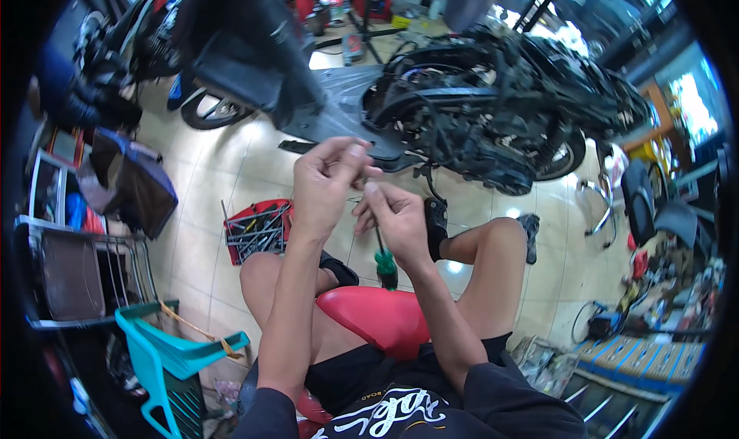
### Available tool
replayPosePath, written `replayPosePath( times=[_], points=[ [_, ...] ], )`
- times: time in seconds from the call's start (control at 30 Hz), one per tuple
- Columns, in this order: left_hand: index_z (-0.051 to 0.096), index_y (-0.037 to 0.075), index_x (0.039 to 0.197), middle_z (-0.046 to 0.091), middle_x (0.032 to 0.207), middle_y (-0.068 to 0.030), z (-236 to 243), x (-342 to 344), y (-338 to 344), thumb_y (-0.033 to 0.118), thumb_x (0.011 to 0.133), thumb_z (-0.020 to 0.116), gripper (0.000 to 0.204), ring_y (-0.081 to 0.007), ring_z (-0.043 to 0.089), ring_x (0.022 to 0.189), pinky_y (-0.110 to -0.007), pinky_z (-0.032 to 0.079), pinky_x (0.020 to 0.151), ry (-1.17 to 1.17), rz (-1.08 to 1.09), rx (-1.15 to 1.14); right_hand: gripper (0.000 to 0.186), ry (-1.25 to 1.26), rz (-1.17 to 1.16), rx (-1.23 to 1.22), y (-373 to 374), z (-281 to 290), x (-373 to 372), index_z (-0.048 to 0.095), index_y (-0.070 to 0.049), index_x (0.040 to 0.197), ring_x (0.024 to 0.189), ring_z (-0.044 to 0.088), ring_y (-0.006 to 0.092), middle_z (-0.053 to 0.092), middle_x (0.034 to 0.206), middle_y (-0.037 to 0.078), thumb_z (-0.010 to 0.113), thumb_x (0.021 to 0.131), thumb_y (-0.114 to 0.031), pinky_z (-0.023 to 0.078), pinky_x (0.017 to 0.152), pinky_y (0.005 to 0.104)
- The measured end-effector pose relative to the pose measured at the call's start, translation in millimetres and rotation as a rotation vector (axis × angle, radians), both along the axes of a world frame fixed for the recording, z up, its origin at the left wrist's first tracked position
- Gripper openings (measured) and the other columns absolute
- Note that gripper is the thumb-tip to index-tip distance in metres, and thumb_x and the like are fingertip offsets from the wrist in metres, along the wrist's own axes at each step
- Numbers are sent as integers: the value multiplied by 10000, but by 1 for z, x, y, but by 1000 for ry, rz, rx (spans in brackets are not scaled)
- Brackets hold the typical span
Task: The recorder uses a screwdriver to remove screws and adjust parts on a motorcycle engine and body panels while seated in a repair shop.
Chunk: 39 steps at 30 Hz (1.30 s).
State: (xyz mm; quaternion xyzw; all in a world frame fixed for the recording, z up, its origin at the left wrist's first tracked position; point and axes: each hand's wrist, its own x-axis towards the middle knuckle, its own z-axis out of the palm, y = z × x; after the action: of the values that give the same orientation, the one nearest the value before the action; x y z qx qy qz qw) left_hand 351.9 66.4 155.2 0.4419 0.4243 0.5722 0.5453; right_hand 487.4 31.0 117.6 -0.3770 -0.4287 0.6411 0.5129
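Left forearm (289, 308): rises steeply from the lower edge, left of centre | left grip (327, 175): near frame centre, fingers curled | right forearm (446, 316): slants toward upper left | right grip (399, 217): just beside, lower, pinching

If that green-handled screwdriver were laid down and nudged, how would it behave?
The screwdriver would likely stay stiff: its thin shaft looks straight. It may be heavier at the handle, which is much thicker. It might swivel rather than roll straight, given that uneven width.
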Motion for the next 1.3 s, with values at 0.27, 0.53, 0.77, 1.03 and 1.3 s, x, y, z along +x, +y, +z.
replayPosePath(
  times=[0.27,0.53,0.77,1.03,1.3],
  points=[
    [585,24,1107,620,943,-71,-118,109,76,212,1013,578,211,-223,714,800,-334,614,741,-8,-23,-294,366,155,-34,-520,-56,-170,113,674,-40,1036,662,595,91,601,734,22,528,1012,-374,480,606,261],
    [553,65,1218,624,1002,-70,-306,178,73,261,1023,553,276,-273,703,914,-372,584,817,-84,-95,-752,550,-446,-368,-790,-65,-333,122,632,-54,1211,940,652,292,685,1039,134,463,975,-522,486,854,386],
    [461,167,1420,560,1238,-76,-427,149,111,239,1043,474,384,-261,648,1064,-414,552,890,-161,-52,-948,354,-565,-73,-768,-21,-404,136,626,-143,1200,1132,609,380,675,1133,187,515,972,-391,460,946,428],
    [540,114,1310,673,1219,-84,-527,109,156,338,1013,469,379,-268,660,1076,-406,537,844,-502,-177,-873,257,-561,-14,-777,52,-433,109,578,-97,1182,1106,614,382,665,1116,190,472,1014,-260,458,928,421],
    [612,100,1223,702,1150,-81,-529,110,163,306,981,547,325,-265,675,1022,-396,555,800,-667,6,-828,278,-472,-113,-819,75,-442,92,587,-51,1204,1036,641,353,674,1073,198,511,1006,-231,469,886,424]
  ],
)
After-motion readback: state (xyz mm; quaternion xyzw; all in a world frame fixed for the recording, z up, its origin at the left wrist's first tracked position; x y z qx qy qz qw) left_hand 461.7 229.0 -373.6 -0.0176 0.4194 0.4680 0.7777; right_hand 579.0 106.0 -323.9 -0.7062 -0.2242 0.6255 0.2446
